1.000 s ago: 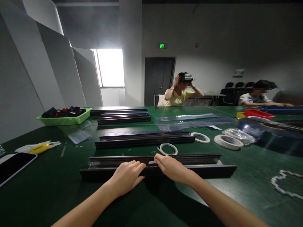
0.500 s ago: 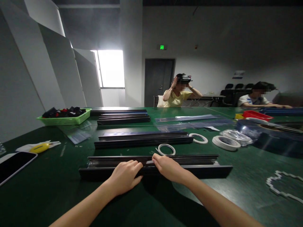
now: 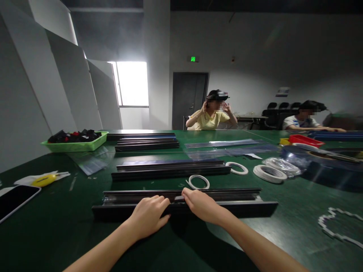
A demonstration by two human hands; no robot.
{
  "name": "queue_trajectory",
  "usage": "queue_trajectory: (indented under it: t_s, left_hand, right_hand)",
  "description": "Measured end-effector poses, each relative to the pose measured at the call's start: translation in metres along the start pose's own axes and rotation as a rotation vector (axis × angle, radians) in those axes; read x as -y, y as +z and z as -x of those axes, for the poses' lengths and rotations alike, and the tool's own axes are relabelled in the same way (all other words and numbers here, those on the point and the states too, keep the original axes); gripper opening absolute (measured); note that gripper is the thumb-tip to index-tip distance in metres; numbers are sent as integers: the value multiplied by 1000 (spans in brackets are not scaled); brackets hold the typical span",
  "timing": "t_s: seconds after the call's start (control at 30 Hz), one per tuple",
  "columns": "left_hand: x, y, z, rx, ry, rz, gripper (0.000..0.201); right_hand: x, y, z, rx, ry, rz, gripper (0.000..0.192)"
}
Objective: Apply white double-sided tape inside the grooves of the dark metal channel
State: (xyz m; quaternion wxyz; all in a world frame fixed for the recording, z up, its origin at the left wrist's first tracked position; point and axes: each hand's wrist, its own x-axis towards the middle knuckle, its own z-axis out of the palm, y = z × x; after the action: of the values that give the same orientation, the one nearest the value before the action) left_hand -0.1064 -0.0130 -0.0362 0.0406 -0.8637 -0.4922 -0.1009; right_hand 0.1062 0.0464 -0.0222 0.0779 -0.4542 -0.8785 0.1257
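A long black channel-shaped profile (image 3: 235, 209) lies crosswise on the table before me, its trough facing up. My left hand (image 3: 150, 215) is closed over its near wall, fingers over the edge and thumb on the outer side. Against it, at mid-length, my right hand (image 3: 200, 204) pinches a short pale strip (image 3: 179, 198) inside the trough; most of that strip is hidden by my fingers. Just behind the profile lies a thin ring of white tape (image 3: 197, 176). A second black profile (image 3: 170, 172) rests parallel, farther back.
On the left are a phone (image 3: 18, 202), a yellow-handled tool (image 3: 44, 180) and a green basket (image 3: 76, 146) of black parts. White tape rolls (image 3: 269, 174), a large blue film roll (image 3: 334, 170) and a red tray (image 3: 306, 140) stand right. Two people sit across the table.
The view has tilted up slightly. Both my hands keep nearly the same place on the profile. The person opposite has moved their hands a little lower at the headset.
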Motion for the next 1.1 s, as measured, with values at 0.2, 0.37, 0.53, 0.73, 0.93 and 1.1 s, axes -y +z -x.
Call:
queue_trajectory:
  t_s: [0.2,0.37,0.53,0.73,0.93,1.1]
  left_hand:
    - [-1,-2,-1,3,1,3,18]
    - [-1,-2,-1,-1,4,5,16]
    - [0,0,-2,0,4,8,17]
    - [0,2,-3,5,3,-6,16]
    - [0,1,-4,7,4,-6,14]
    - [0,-1,-3,11,1,5,16]
  right_hand:
    - [1,-1,0,9,6,-13,28]
    - [0,-1,0,17,13,-46,25]
    - [0,-2,1,24,21,-51,25]
    - [-1,-2,1,46,44,-63,28]
    - [-2,0,1,57,59,-49,30]
    - [-2,-1,1,51,46,-58,30]
